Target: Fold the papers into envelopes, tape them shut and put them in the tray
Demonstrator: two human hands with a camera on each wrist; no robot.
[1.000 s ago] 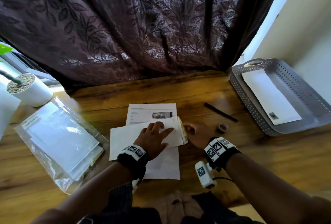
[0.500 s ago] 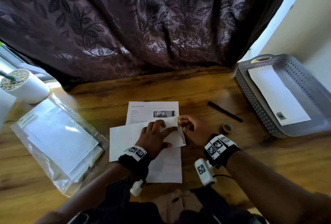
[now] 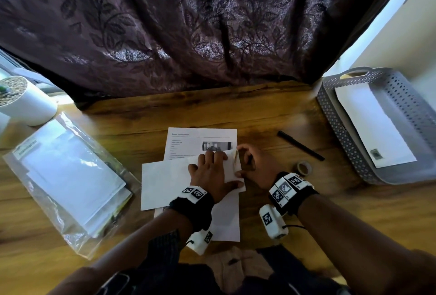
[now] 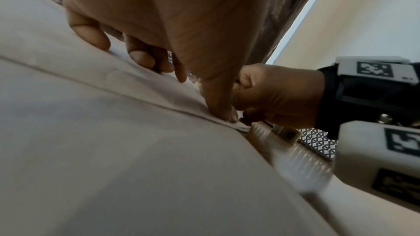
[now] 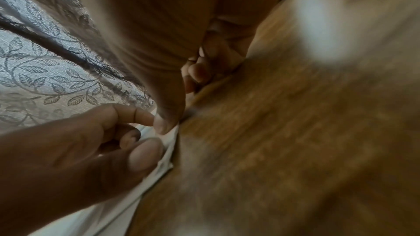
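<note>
The folded paper (image 3: 169,181) lies near the middle of the tabletop (image 3: 271,115), its long axis running left to right, parallel to the tabletop's near edge, its open flap end pointing right. It sits crosswise over a printed sheet (image 3: 188,141) whose long axis runs from the near edge toward the far edge, its heading at the far end.

The left hand (image 3: 212,174) lies flat on the right part of the folded paper, fingers straight and pressing it down, thumb spread toward the near corner. The right hand (image 3: 256,167) is just beside it at the paper's right end, fingers curled; its forefinger and thumb touch the flap edge, where a yellowish strip (image 3: 236,161) shows.

The tray (image 3: 330,115) stands at the right edge of the tabletop with a white envelope (image 3: 372,124) in it, long axis running toward the far right corner. A black pen (image 3: 300,145) and a roll of tape (image 3: 303,167) lie between the tray and the right hand. A clear bag of papers (image 3: 68,176) lies near the left edge, a white pot (image 3: 26,103) at the far left corner.

Only the left wrist view shows the crease across the paper (image 4: 113,114) and the left fingertips (image 4: 141,58) touching it. The right wrist view shows the right thumb (image 5: 163,119) tip on the paper's edge, which the head view does not resolve
</note>
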